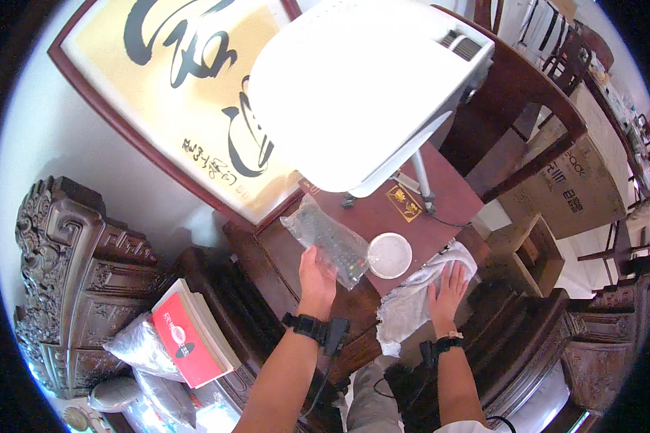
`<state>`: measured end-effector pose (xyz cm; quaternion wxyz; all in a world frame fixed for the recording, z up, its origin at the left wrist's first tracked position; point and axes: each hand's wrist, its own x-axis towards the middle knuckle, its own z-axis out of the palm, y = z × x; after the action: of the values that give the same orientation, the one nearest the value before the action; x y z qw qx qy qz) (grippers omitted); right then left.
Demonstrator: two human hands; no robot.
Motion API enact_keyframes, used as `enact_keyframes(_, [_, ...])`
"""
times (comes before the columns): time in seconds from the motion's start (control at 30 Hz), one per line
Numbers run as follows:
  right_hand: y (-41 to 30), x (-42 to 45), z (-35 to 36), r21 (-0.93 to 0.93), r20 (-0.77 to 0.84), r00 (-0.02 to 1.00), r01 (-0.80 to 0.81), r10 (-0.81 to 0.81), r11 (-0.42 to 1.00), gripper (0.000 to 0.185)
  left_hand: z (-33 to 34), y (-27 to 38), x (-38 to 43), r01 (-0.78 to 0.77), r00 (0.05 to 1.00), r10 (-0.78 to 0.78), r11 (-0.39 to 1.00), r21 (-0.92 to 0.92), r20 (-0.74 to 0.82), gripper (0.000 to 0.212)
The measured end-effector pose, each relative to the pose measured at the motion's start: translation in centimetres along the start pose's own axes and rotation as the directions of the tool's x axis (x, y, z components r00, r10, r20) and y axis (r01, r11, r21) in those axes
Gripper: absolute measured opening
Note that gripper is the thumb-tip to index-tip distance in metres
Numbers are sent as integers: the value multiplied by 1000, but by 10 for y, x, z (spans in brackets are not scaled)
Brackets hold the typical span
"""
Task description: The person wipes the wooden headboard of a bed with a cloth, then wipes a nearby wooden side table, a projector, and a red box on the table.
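My left hand [318, 276] grips the near edge of a remote control in a clear plastic sleeve [333, 241], its fingers partly hidden under it. Flat on a light grey cloth [411, 306] lies my right hand [448, 295], fingers spread, at the right corner of a dark wooden table. A round white dish or lid [390, 255] rests on the dark red mat [444, 173] between the two hands, close to the sleeve's end. Both wrists wear black straps with small devices attached.
A large white appliance or screen [357, 92] on metal legs stands over the mat. Behind it leans framed calligraphy [195, 108]. Carved dark wooden seats flank the table; red-covered books [189, 341] and plastic-wrapped bundles [141, 346] lie left. Cardboard boxes [574, 184] stand right.
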<state>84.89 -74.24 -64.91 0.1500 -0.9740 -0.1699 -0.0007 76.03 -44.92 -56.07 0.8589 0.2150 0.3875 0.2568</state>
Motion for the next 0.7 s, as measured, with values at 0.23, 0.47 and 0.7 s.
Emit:
enact_keyframes(0.23, [-19, -13, 1, -35, 70, 996, 56, -53, 998, 64, -18, 19, -14, -118, 992, 120, 991, 60, -39, 13])
enact_keyframes(0.47, [-98, -91, -3, 57, 260, 940, 213, -221, 975, 50, -44, 46, -94, -252, 947, 318, 824, 508, -47, 12])
enact_keyframes(0.7, [-108, -120, 17, 55, 132, 926, 350, -354, 935, 48, -97, 128, -193, -311, 842, 510, 728, 611, -179, 7])
